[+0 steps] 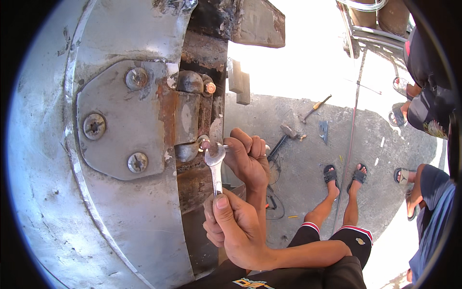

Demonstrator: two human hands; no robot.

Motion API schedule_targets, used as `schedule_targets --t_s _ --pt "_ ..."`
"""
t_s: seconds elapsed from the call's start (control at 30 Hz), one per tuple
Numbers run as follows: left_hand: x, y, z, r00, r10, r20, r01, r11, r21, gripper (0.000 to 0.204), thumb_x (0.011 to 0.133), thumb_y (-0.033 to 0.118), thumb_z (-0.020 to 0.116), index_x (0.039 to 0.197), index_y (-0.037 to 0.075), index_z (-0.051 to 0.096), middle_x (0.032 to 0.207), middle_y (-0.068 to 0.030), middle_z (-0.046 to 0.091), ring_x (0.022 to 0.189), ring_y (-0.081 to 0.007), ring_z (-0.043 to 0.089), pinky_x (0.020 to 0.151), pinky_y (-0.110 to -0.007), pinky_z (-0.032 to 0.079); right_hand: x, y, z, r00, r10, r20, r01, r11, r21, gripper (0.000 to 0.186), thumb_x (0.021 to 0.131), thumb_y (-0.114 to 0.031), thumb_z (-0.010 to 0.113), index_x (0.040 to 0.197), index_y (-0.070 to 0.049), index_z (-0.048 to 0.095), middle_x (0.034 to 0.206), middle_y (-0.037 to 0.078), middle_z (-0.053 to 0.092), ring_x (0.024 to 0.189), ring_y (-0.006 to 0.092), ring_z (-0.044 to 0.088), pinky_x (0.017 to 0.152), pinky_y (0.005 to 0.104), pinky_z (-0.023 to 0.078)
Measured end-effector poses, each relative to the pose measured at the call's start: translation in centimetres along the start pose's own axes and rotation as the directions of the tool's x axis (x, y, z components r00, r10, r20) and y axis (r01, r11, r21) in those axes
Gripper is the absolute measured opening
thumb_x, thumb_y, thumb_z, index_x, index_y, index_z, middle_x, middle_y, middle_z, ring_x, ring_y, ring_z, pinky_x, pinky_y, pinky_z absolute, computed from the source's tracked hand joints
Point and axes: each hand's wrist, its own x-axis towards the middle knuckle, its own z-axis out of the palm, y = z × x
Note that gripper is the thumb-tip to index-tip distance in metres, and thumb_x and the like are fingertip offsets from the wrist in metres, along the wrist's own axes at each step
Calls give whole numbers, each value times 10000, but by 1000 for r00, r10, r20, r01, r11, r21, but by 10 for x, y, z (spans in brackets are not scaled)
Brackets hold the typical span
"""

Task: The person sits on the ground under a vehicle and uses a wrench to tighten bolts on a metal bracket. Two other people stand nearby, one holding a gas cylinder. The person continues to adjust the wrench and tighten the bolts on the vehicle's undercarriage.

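Note:
My right hand (236, 229) is wrapped round the shank of a silver open-end wrench (215, 168), thumb along it. The wrench's jaw sits at the lower bolt (205, 144) of a heavy steel hinge (186, 118). Beyond it, my left hand (248, 156) is closed, fingers curled, with a slim shiny metal piece (226, 146) showing between its fingers and the wrench jaw. The rest of that piece is hidden. Above, an upper bolt (210, 88) with a coppery end sticks out of the hinge. A grey hinge plate (120, 120) with three large screws lies on the curved metal panel (43, 192).
On the concrete floor lie a hammer (288, 131), a wooden-handled tool (315, 108), a flat blue-grey piece (323, 131) and a dark cable (276, 202). Other people (433, 207) are at the right. A steel bracket (260, 24) juts out at the top.

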Motion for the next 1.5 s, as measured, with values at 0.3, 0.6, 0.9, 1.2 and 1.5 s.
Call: schedule_targets --t_s 0.3,0.6,0.9,1.2,1.5 --pt "-9 31 -26 975 -221 -17 207 934 -291 363 1009 416 451 1096 64 476 999 -28 414 660 -82 338 572 -218 298 -11 -54 -111 900 -301 -316 193 924 -329 357 1056 -368 386 839 -86 415 629 -51 290 471 29 213 410 223 170" --pt "20 53 -12 956 -286 65 269 770 -578 243 945 283 545 925 76 421 907 -24 314 738 -147 319 653 -299 285 -14 -38 -147 864 -459 -207 125 594 -794 306 1007 -345 530 955 -44 517 637 -51 378 515 22 305 456 213 226" --pt "39 58 -13 921 -347 176 328 452 -830 186 944 293 489 938 108 504 797 9 320 728 -138 280 639 -295 235 53 -42 -148 952 -286 -106 78 565 -821 344 899 -280 713 1020 40 670 637 -16 539 570 47 444 501 241 336" --pt "39 70 -4 947 -322 -4 221 660 -718 289 955 316 485 1083 63 543 937 -33 471 867 -160 360 760 -328 281 70 -37 -147 979 -201 35 148 583 -798 375 916 -333 685 936 42 699 699 19 620 632 74 516 559 238 394" --pt "47 61 -35 920 -181 348 354 767 -535 497 1059 341 352 1457 45 325 1428 -73 432 1218 -139 404 1097 -365 249 105 -25 -137 966 -201 164 259 695 -671 430 938 -383 646 936 46 679 639 -3 547 547 54 446 482 229 330"
